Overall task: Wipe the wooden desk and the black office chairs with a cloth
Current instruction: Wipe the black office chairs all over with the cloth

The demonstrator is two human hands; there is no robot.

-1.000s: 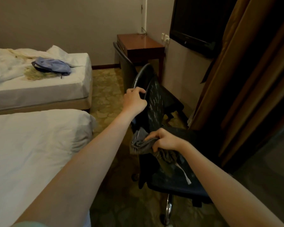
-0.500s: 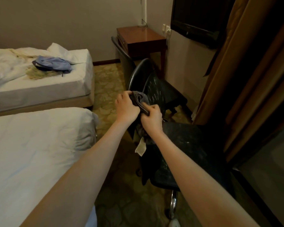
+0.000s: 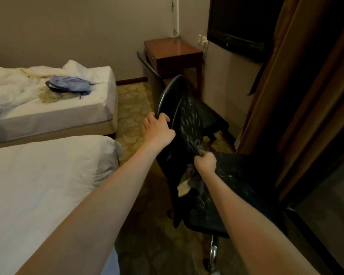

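A black mesh office chair (image 3: 189, 120) stands in front of me, its seat (image 3: 232, 175) to the right of the backrest. My left hand (image 3: 157, 128) grips the backrest's upper left rim. My right hand (image 3: 206, 161) is shut on a grey cloth (image 3: 189, 181), pressing it against the lower part of the backrest; the rest of the cloth hangs below my fist. A second black chair (image 3: 147, 70) stands farther back by the wooden desk (image 3: 172, 50) in the corner.
Two white beds are on the left, the near one (image 3: 44, 175) close to my left arm, the far one (image 3: 72, 108) carrying a blue bag (image 3: 69, 85). A brown curtain (image 3: 298, 96) hangs on the right. A dark television (image 3: 238, 22) is mounted on the wall. The floor is patterned carpet (image 3: 133, 116).
My right hand has slid the cloth down from the top of the backrest to its lower part. My left hand now grips the backrest's rim on its own.
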